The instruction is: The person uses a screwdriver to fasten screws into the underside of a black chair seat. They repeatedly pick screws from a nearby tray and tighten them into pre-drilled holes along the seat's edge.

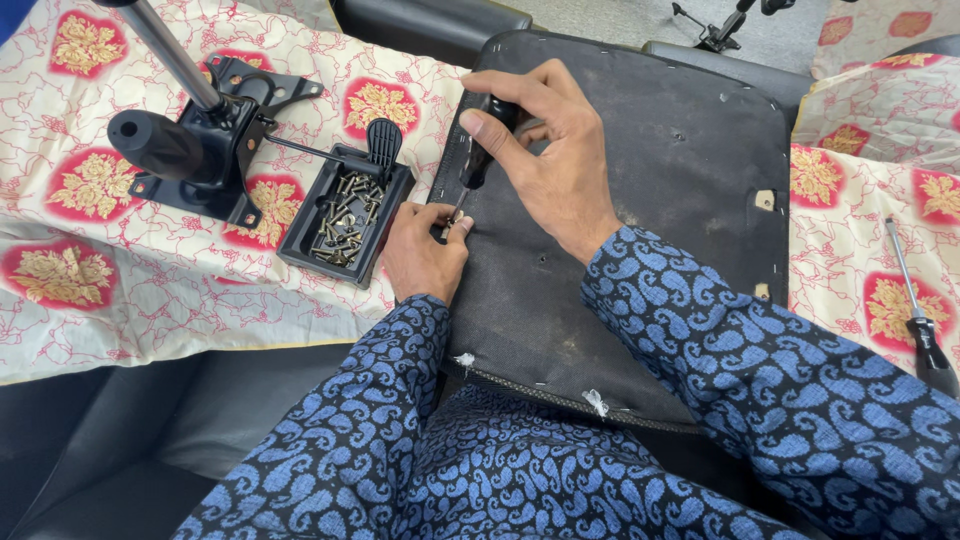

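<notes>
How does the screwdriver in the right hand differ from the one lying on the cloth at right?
The held screwdriver stands nearly upright, tip down on the black seat base; the spare screwdriver lies flat on the patterned cloth. The right hand grips the held one while the left hand pinches at its tip; the spare is untouched. The spare's long shaft shows fully; the held one's is mostly hidden. Both have dark handles.
</notes>
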